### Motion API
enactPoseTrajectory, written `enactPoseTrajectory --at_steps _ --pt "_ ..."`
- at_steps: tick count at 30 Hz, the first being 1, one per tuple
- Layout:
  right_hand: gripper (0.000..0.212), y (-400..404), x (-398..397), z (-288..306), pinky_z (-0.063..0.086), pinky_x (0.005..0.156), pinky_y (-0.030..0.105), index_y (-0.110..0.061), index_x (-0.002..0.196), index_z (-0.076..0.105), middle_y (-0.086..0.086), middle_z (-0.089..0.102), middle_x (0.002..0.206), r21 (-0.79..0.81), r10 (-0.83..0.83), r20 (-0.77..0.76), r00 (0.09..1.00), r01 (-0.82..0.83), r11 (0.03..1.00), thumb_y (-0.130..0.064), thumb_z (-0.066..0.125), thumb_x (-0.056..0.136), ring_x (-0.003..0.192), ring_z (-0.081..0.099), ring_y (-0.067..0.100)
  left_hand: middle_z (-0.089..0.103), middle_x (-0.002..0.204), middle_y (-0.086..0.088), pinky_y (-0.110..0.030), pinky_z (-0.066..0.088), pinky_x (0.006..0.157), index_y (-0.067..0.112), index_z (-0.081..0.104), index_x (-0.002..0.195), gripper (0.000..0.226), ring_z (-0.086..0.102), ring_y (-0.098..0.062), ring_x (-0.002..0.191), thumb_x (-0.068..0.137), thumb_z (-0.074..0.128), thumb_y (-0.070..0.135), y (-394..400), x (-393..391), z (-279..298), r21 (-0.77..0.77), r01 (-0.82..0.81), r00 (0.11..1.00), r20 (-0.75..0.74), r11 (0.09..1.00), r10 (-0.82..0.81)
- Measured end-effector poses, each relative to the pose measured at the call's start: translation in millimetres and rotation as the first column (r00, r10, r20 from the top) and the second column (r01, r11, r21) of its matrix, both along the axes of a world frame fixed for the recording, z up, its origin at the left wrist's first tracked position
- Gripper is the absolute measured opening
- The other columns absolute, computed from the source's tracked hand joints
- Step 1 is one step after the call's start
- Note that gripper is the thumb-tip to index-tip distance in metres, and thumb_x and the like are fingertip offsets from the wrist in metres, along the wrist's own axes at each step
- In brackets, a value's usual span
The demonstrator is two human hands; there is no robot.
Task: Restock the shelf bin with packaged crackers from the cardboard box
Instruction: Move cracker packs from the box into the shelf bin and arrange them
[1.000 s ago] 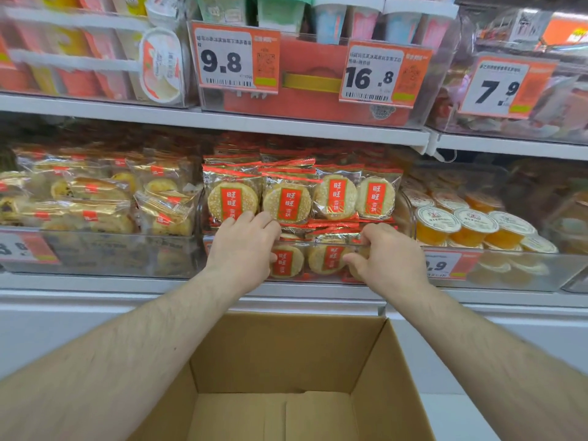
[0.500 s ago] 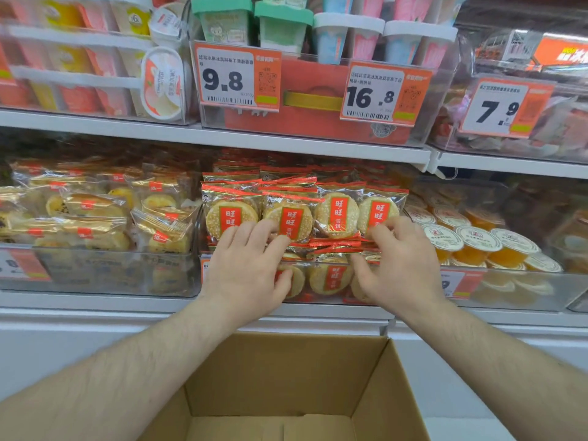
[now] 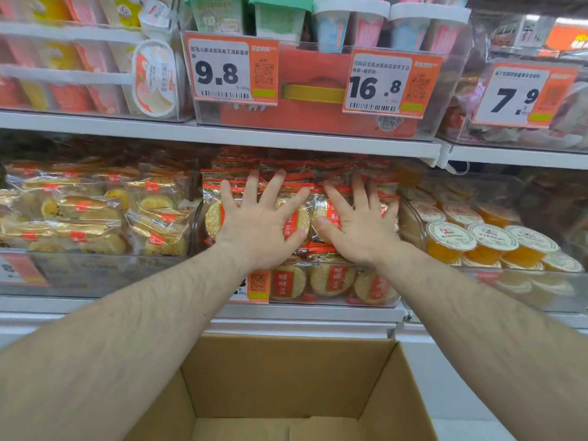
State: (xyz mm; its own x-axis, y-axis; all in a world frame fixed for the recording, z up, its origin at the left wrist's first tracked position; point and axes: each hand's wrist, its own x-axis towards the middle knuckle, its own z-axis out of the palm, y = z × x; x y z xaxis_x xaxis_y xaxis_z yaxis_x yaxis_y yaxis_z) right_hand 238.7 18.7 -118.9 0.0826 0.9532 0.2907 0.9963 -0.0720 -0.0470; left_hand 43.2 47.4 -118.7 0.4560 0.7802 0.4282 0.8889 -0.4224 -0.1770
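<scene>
A clear shelf bin (image 3: 321, 302) on the middle shelf is packed with cracker packs (image 3: 331, 278), round golden crackers in clear wrap with red labels. My left hand (image 3: 259, 224) presses flat on the upper front packs with its fingers spread. Beside it, my right hand (image 3: 361, 222) lies flat on the packs to the right, fingers also spread. Neither hand holds a pack. Below my arms stands the open cardboard box (image 3: 286, 370); the part of its inside that shows holds no packs.
Wrapped cakes (image 3: 86, 218) fill the bin on the left. Orange jelly cups (image 3: 477, 240) sit in the bin on the right. The shelf above (image 3: 222, 138) carries tubs and price tags 9.8, 16.8 and 7.9, leaving little height over the packs.
Both hands rose from the bin's front edge onto the upper row of packs, and their fingers spread out flat. The view tilted down a little.
</scene>
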Motion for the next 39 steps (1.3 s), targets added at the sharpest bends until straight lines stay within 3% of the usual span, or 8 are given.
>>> enactPoseTrajectory --at_steps 6,14,22,30,33,39 --pt "0.067 -2.5 1.8 1.9 -0.005 0.112 0.068 -0.054 0.146 -0.010 0.003 -0.018 0.162 -0.028 -0.002 0.009 1.000 0.003 1.000 -0.074 0.017 0.089 0.148 -0.012 0.035 -0.006 0.164 0.003 -0.070 -0.005 0.110 0.054 -0.012 0.146 0.068 -0.002 -0.037 0.148 0.087 0.017 0.074 0.6 -0.4 1.0 -0.006 -0.002 1.000 0.014 1.000 0.002" --pt "0.068 -7.3 0.8 10.2 -0.004 0.113 0.068 -0.055 0.145 -0.012 0.003 -0.017 0.162 -0.082 -0.016 0.023 1.000 0.018 0.996 -0.077 0.016 0.088 0.148 -0.011 0.034 -0.014 0.163 0.004 -0.070 -0.005 0.111 0.053 -0.014 0.146 0.072 -0.011 -0.036 0.148 0.087 0.020 0.076 -4.0 -3.7 11.8 -0.084 -0.014 1.000 -0.026 0.996 0.012" --pt "0.068 -47.7 -7.8 29.6 -0.001 0.115 0.064 -0.048 0.149 -0.012 0.008 -0.015 0.162 -0.050 -0.046 0.003 0.999 0.046 0.998 -0.065 0.027 0.095 0.149 -0.009 0.033 -0.025 0.160 -0.002 -0.067 -0.010 0.111 0.053 -0.014 0.146 0.080 -0.022 -0.036 0.146 0.085 0.033 0.072 -40.4 -18.6 32.7 -0.073 0.010 0.996 -0.088 0.997 -0.017" --pt "0.072 -128.6 -41.9 6.3 0.002 0.118 0.057 -0.035 0.154 0.008 0.009 -0.007 0.163 0.014 0.067 0.039 0.997 -0.067 0.998 -0.065 0.034 0.093 0.149 -0.001 0.033 0.003 0.163 -0.001 -0.062 0.001 0.115 0.037 0.011 0.152 0.080 -0.001 -0.029 0.149 0.082 0.045 0.059 -116.3 -44.5 10.3 -0.158 0.027 0.998 -0.059 0.987 -0.037" --pt "0.072 -156.5 -57.6 -10.5 0.004 0.118 0.055 -0.034 0.153 0.011 0.009 -0.007 0.163 -0.027 0.096 0.034 0.995 -0.095 0.995 -0.064 0.036 0.093 0.148 0.000 0.033 0.016 0.159 -0.003 -0.059 0.012 0.114 0.034 0.021 0.149 0.076 0.010 -0.027 0.146 0.082 0.048 0.056 -142.0 -56.4 -1.3 -0.176 0.035 0.997 -0.062 0.984 -0.046" --pt "0.074 -199.9 -84.2 -43.7 0.008 0.118 0.052 -0.031 0.154 0.011 0.011 -0.003 0.163 -0.150 0.151 0.015 0.988 -0.147 0.978 -0.063 0.039 0.093 0.147 0.007 0.032 0.024 0.156 -0.003 -0.055 0.015 0.114 0.030 0.026 0.148 0.073 0.017 -0.025 0.143 0.084 0.049 0.054 -190.4 -75.2 -28.1 -0.281 0.011 0.995 -0.090 0.960 -0.038"
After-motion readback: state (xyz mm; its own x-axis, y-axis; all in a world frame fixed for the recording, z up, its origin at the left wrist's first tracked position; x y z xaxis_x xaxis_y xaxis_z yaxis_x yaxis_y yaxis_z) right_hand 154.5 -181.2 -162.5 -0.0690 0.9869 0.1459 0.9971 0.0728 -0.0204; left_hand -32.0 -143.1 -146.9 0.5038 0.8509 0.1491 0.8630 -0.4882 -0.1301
